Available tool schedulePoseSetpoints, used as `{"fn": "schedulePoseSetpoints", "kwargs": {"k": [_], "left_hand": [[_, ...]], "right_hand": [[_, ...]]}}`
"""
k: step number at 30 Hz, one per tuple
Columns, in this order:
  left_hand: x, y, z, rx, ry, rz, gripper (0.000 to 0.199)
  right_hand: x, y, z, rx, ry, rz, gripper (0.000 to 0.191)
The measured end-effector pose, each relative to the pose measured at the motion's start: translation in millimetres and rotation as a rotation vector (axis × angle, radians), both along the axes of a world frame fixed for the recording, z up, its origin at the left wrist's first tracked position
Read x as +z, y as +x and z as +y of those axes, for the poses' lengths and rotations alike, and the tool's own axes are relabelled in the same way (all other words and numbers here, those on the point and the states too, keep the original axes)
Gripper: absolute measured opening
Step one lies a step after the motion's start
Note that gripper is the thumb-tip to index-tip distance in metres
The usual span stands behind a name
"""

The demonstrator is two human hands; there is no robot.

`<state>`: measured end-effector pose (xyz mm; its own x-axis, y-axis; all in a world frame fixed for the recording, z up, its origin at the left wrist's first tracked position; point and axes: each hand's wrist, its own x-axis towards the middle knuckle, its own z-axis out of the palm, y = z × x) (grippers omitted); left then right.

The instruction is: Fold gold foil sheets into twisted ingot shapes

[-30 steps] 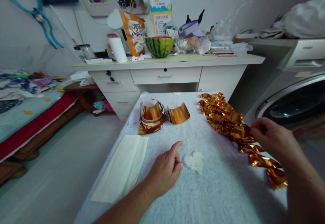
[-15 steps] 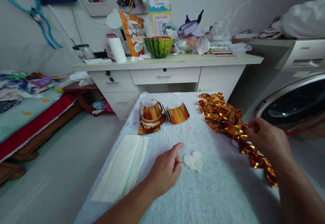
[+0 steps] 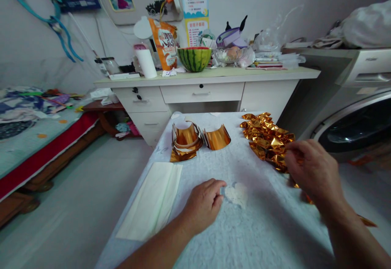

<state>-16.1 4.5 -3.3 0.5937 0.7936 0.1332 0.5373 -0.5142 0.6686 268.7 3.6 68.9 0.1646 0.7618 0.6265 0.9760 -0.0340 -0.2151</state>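
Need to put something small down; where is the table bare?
The table has two bare patches: mid-table, between the curled foil, the left hand and the twisted foil; and nearer the camera, between the whitish patch and the forearms. Crowded: the right edge, with twisted foil and the right hand; the left, with pale paper and curled foil.

Left fingers (image 3: pixel 217 184) half-curled; right fingers (image 3: pixel 295 151) curled inward.

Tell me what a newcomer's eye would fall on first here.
Probably the shiny gold foil twists heaped along the right side of the cloth-covered table, with the right hand at their near end. Next might come the curled gold sheets to their left, then the cut watermelon on the desk behind.
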Motion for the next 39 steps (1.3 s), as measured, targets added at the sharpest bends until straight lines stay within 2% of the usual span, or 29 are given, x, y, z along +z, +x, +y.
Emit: {"fn": "schedulePoseSetpoints", "kwargs": {"k": [2, 5, 9, 12, 15, 19, 21, 23, 25, 27, 31, 35, 39], "left_hand": [[0.2, 0.7, -0.3, -0.011, 0.015, 0.021, 0.031], [1.9, 1.6, -2.7, -0.022, 0.041, 0.088, 0.027], [11.6, 2.2, -10.6, -0.054, 0.061, 0.237, 0.033], [21.5, 1.9, -19.1, -0.068, 0.049, 0.337, 0.039], [30.1, 3.2, -27.2, -0.127, 0.041, 0.422, 0.042], [42.8, 7.2, -32.7, -0.199, 0.060, 0.566, 0.035], [50.8, 8.0, -30.0, -0.217, 0.063, 0.617, 0.032], [57.8, 7.7, -21.5, -0.240, 0.062, 0.612, 0.020], [60.3, 7.2, -7.0, -0.213, 0.029, 0.552, 0.022], [55.1, 7.6, 11.2, -0.147, 0.014, 0.490, 0.024], [27.6, 10.2, 44.1, 0.203, -0.005, 0.146, 0.018], [4.2, 9.3, 59.3, 0.345, -0.019, -0.012, 0.020], [-4.1, 4.7, 63.1, 0.434, -0.056, -0.175, 0.023]], "right_hand": [[-5.9, -20.7, 4.6, 0.205, -0.120, 0.039, 0.015], [-17.8, -44.0, 13.9, 0.410, -0.372, 0.050, 0.015], [-26.6, -59.8, 29.8, 0.460, -0.558, 0.111, 0.015], [-30.4, -66.0, 48.0, 0.401, -0.544, 0.144, 0.014], [-39.0, -72.0, 69.8, 0.277, -0.487, 0.175, 0.011], [-53.4, -81.9, 88.4, 0.167, -0.401, 0.195, 0.016], [-58.5, -86.5, 90.1, 0.160, -0.358, 0.186, 0.018], [-62.0, -90.3, 88.3, 0.186, -0.326, 0.158, 0.018], [-64.4, -93.9, 85.1, 0.234, -0.313, 0.116, 0.018], [-66.4, -98.3, 81.9, 0.286, -0.318, 0.071, 0.018], [-69.2, -111.2, 78.5, 0.370, -0.346, -0.001, 0.017], [-70.5, -126.6, 83.0, 0.394, -0.380, -0.046, 0.015], [-71.4, -139.6, 94.1, 0.341, -0.396, -0.060, 0.014]]}}
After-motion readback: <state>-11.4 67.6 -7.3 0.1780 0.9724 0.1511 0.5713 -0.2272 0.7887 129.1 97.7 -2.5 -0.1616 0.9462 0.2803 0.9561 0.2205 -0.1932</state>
